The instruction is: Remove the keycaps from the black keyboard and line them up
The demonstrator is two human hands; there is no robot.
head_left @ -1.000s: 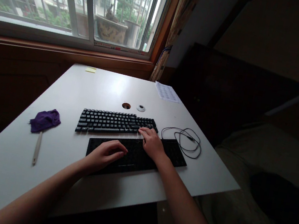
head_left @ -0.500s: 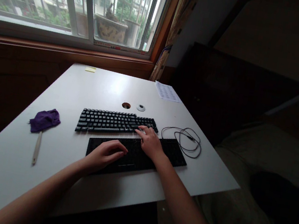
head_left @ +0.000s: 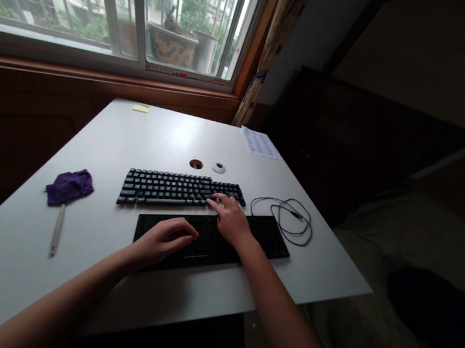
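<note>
A black keyboard base (head_left: pixel 224 247) lies near the front of the white table, its key area looking bare of caps. Directly behind it are rows of loose black keycaps (head_left: pixel 168 187), laid out in keyboard order. My left hand (head_left: pixel 166 237) rests over the left part of the base, fingers loosely curved and thumb apart, with nothing visible in it. My right hand (head_left: pixel 229 218) reaches over the base's rear edge, its fingers stretched out and touching the keycaps right of the middle. Whether a cap is between the fingertips is too small to tell.
A black cable (head_left: pixel 295 223) lies coiled at the right. At the left is a purple cloth (head_left: pixel 71 187) on a pale handle (head_left: pixel 57 231). Printed paper (head_left: pixel 261 143), a yellow note (head_left: pixel 141 107), a cable hole (head_left: pixel 196 164) and its round cover (head_left: pixel 218 167) are farther back.
My right hand has shifted slightly left along the keycaps. My left hand has stayed where it was.
</note>
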